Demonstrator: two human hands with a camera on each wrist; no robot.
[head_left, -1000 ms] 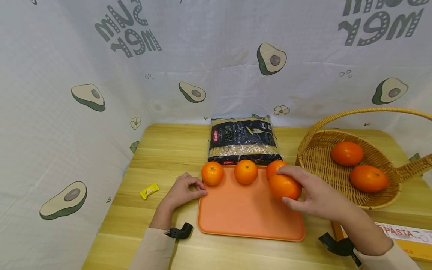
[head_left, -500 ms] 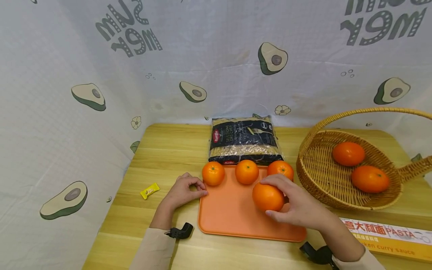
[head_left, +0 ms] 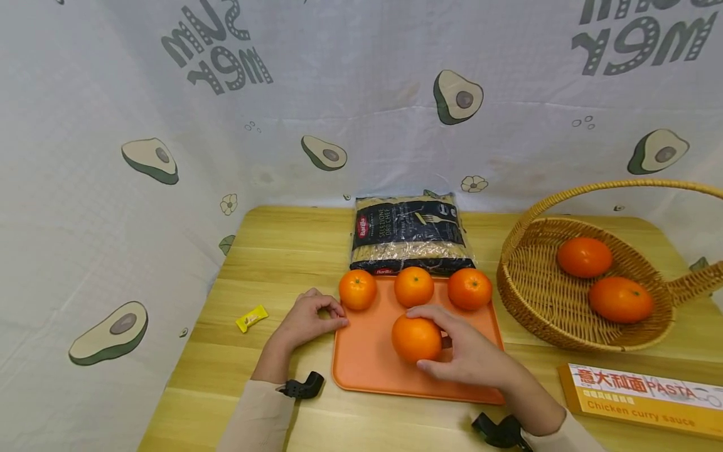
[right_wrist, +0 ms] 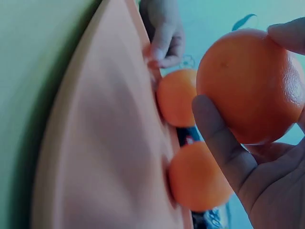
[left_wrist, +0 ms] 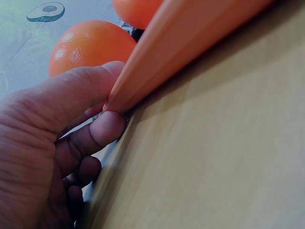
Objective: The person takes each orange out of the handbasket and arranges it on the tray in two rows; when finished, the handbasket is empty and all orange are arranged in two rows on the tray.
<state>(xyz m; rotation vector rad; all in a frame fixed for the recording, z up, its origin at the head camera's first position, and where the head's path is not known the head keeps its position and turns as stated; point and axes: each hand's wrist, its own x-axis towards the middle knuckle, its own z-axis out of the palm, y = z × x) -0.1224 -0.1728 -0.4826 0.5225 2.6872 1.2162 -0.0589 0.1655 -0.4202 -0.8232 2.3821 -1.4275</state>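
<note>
My right hand (head_left: 471, 355) grips an orange (head_left: 417, 339) above the middle of the orange-coloured tray (head_left: 367, 370); in the right wrist view that held orange (right_wrist: 250, 86) sits between thumb and fingers. Along the tray's far side stand three more in a row: a left orange (head_left: 358, 289), a middle orange (head_left: 414, 287) and a right orange (head_left: 469, 289). At the tray's left edge my left hand (head_left: 307, 320) pinches the rim, and the left wrist view shows thumb and forefinger on either side of the tray rim (left_wrist: 143, 62).
Behind the tray lies a bag of pasta (head_left: 407, 229). To the right stands a wicker basket (head_left: 519, 314) with a tall handle and two oranges. A yellow pasta box (head_left: 638, 398) lies at the front right, a small yellow wrapped packet (head_left: 251, 318) at the left.
My right hand has carried its orange leftward from the tray's right end to its middle, uncovering the right orange of the row. My left hand stays at the rim.
</note>
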